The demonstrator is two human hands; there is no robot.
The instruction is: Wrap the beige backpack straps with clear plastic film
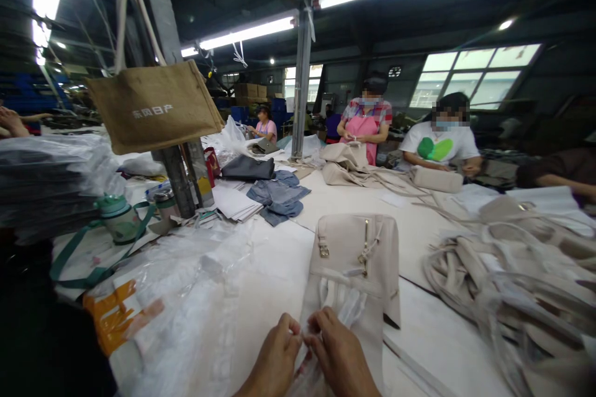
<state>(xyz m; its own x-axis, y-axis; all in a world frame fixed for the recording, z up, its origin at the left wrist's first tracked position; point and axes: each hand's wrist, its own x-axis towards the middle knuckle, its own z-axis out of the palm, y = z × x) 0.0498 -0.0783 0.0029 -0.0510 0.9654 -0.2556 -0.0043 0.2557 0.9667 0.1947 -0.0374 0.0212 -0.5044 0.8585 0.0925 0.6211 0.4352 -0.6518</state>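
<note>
A beige bag with gold buckles and a zipper lies on the white table, just beyond my hands. Clear plastic shows over its near part. Both my hands are low in the view, close together over the bag's near left edge. Fingers of my left hand are pinched, the thumb against the index finger. My right hand has its fingers bent together beside the left, at thin plastic. What exactly sits between the fingertips is too small to tell.
Beige bags and straps are heaped at right. Plastic bags cover the left, near a green bottle. A brown tote hangs on a post. Blue-grey cloth pieces lie farther back. Co-workers stand across the table.
</note>
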